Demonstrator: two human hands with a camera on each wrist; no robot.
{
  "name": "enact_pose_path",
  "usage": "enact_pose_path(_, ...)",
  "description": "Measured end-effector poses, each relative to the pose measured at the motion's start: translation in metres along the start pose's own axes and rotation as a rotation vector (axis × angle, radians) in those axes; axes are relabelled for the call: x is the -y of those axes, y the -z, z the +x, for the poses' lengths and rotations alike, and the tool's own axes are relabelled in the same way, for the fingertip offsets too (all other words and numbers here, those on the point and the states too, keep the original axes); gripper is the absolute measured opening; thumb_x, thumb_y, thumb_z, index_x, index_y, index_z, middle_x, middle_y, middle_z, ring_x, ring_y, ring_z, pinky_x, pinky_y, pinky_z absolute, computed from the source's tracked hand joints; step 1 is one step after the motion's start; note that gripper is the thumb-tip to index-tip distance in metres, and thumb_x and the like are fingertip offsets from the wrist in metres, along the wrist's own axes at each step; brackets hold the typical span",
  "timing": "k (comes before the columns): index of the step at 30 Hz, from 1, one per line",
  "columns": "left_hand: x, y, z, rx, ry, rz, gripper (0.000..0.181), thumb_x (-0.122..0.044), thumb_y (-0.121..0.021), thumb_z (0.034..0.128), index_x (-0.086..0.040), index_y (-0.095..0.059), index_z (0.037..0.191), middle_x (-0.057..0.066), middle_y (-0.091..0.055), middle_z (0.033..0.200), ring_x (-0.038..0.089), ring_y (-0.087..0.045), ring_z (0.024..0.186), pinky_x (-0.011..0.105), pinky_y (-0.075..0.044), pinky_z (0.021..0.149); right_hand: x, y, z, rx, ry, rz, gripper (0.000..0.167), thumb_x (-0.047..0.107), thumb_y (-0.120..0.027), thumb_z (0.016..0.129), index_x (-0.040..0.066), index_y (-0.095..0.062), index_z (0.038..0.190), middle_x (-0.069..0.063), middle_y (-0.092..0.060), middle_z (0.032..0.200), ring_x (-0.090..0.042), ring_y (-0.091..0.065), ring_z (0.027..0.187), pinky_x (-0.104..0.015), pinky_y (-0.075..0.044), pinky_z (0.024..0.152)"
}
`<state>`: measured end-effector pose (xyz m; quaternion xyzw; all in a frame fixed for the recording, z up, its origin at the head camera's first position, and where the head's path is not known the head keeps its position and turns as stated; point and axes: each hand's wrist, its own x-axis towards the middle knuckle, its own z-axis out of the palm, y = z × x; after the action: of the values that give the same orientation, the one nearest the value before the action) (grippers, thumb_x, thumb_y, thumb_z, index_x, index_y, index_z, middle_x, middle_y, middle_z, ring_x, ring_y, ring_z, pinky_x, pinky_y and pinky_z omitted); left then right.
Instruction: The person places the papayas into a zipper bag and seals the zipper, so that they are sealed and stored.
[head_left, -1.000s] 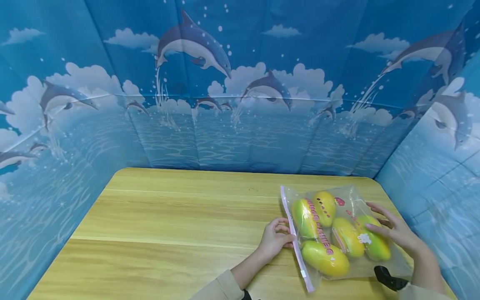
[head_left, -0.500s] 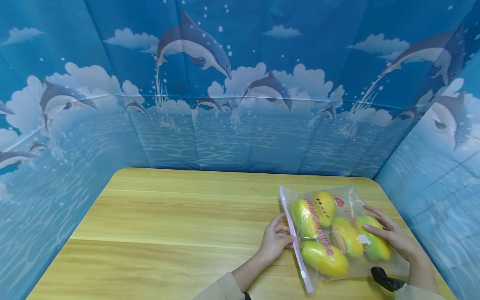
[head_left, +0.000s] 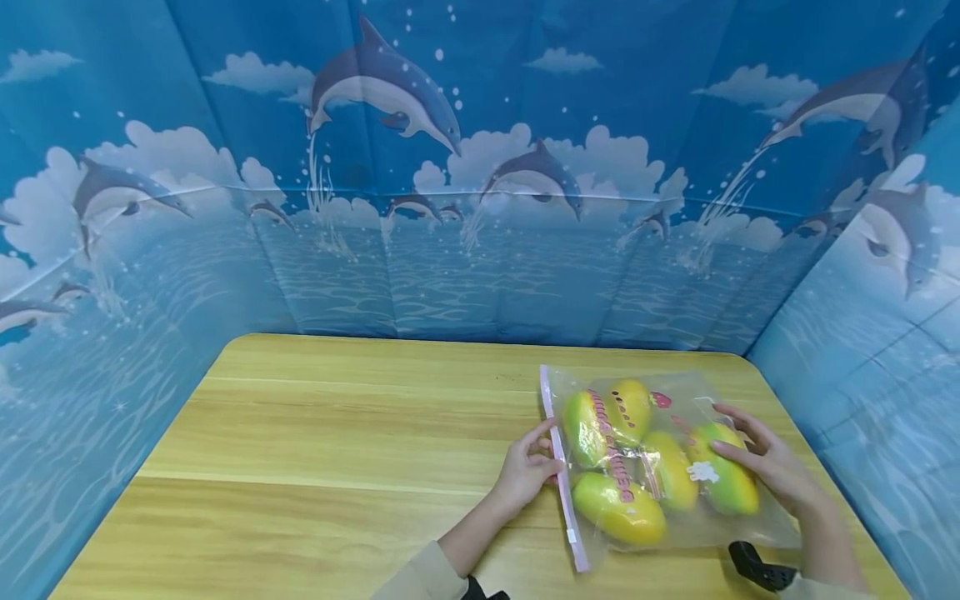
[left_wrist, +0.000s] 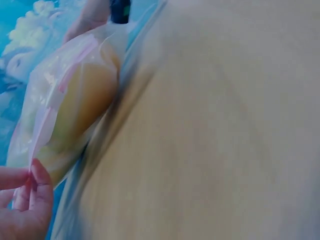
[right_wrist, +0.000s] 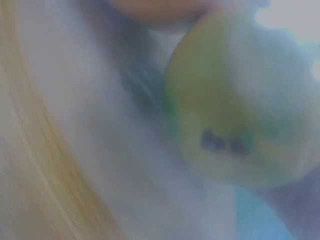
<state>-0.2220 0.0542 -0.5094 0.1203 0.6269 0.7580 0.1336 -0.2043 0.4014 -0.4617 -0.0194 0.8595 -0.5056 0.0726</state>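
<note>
A clear slider zip bag [head_left: 678, 529] with a lilac zip edge and pink print lies at the right of the table in the head view. Several yellow-green mangoes [head_left: 618, 508] are inside it. My left hand [head_left: 525, 471] pinches the zip edge between thumb and fingers, which the left wrist view shows too. At the bag's other end, my right hand [head_left: 772, 458] grips the rightmost mango [head_left: 723, 479] through the plastic, thumb on top. Up close in the right wrist view, a mango [right_wrist: 220, 100] appears blurred behind the film.
The wood-grain table [head_left: 315, 450] extends to the left of the bag. A blue dolphin-printed sheet [head_left: 450, 267] stands along its back and both sides. Black wrist straps [head_left: 757, 567] show at the sleeves.
Both hands and the bag of mangoes have shifted a little to the left, mostly in the last half second. The holds look the same.
</note>
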Motion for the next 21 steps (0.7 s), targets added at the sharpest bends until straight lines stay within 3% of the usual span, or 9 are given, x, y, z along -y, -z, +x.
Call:
enact_pose_path(3, -0.008, 0.014, -0.001, -0.003, 0.014, 0.015, 0.061, 0.013, -0.056, 0.0767, -0.007, -0.046, 0.133, 0.007, -0.048, 0.094, 0.008, -0.055, 0.063, 0.021, -0.054, 0.060, 0.012, -0.012, 0.002, -0.021, 0.022, 0.035, 0.063, 0.023, -0.053, 0.093, 0.018, -0.019, 0.146, -0.019, -0.003, 0.150, -0.048, -0.001, 0.131, -0.044, -0.033, 0.100)
enact_pose_path(5, -0.014, 0.025, -0.001, -0.008, 0.011, 0.039, 0.060, 0.012, -0.056, 0.0768, -0.007, -0.046, 0.133, 0.008, -0.048, 0.095, 0.007, -0.054, 0.063, 0.019, -0.053, 0.059, 0.021, -0.021, 0.004, -0.037, 0.029, 0.037, 0.063, 0.024, -0.054, 0.093, 0.016, -0.020, 0.146, -0.021, -0.008, 0.149, -0.047, -0.004, 0.131, -0.057, -0.028, 0.097)
enact_pose_path(6, -0.017, 0.031, -0.002, -0.006, 0.010, 0.055, 0.059, 0.011, -0.055, 0.0776, -0.007, -0.046, 0.133, 0.008, -0.048, 0.096, 0.007, -0.054, 0.063, 0.018, -0.052, 0.059, 0.026, -0.026, 0.004, -0.044, 0.030, 0.040, 0.064, 0.024, -0.054, 0.093, 0.014, -0.021, 0.146, -0.022, -0.010, 0.148, -0.046, -0.006, 0.130, -0.056, -0.028, 0.098)
enact_pose_path(8, -0.023, 0.043, -0.002, -0.017, 0.013, 0.077, 0.058, 0.011, -0.055, 0.0780, -0.007, -0.046, 0.133, 0.009, -0.048, 0.097, 0.007, -0.053, 0.064, 0.018, -0.050, 0.058, 0.034, -0.037, 0.006, -0.059, 0.023, 0.029, 0.064, 0.027, -0.055, 0.092, 0.014, -0.021, 0.146, -0.025, -0.015, 0.146, -0.044, -0.016, 0.129, -0.042, -0.039, 0.094)
enact_pose_path(12, -0.036, 0.069, -0.005, -0.021, 0.022, 0.116, 0.057, 0.010, -0.052, 0.0810, -0.008, -0.045, 0.134, 0.011, -0.046, 0.101, 0.008, -0.049, 0.063, 0.019, -0.044, 0.055, 0.047, -0.064, 0.009, -0.097, 0.003, 0.060, 0.065, 0.030, -0.056, 0.091, 0.013, -0.023, 0.144, -0.021, -0.026, 0.139, -0.023, -0.049, 0.109, -0.022, -0.049, 0.071)
enact_pose_path(16, -0.045, 0.096, -0.011, -0.034, 0.027, 0.171, 0.057, 0.010, -0.049, 0.0825, -0.009, -0.043, 0.136, 0.014, -0.045, 0.105, 0.009, -0.046, 0.063, 0.019, -0.041, 0.056, 0.057, -0.094, 0.011, -0.128, -0.007, 0.135, 0.064, 0.029, -0.059, 0.090, 0.012, -0.027, 0.142, -0.015, -0.032, 0.134, -0.003, -0.057, 0.084, -0.024, -0.052, 0.066)
enact_pose_path(21, -0.050, 0.127, -0.022, -0.046, 0.007, 0.236, 0.058, 0.012, -0.046, 0.0809, -0.007, -0.043, 0.135, 0.018, -0.044, 0.104, 0.008, -0.043, 0.059, 0.016, -0.041, 0.055, 0.069, -0.127, 0.010, -0.128, -0.017, 0.201, 0.062, 0.026, -0.062, 0.088, 0.014, -0.031, 0.140, -0.013, -0.034, 0.131, -0.003, -0.057, 0.083, -0.024, -0.053, 0.067)
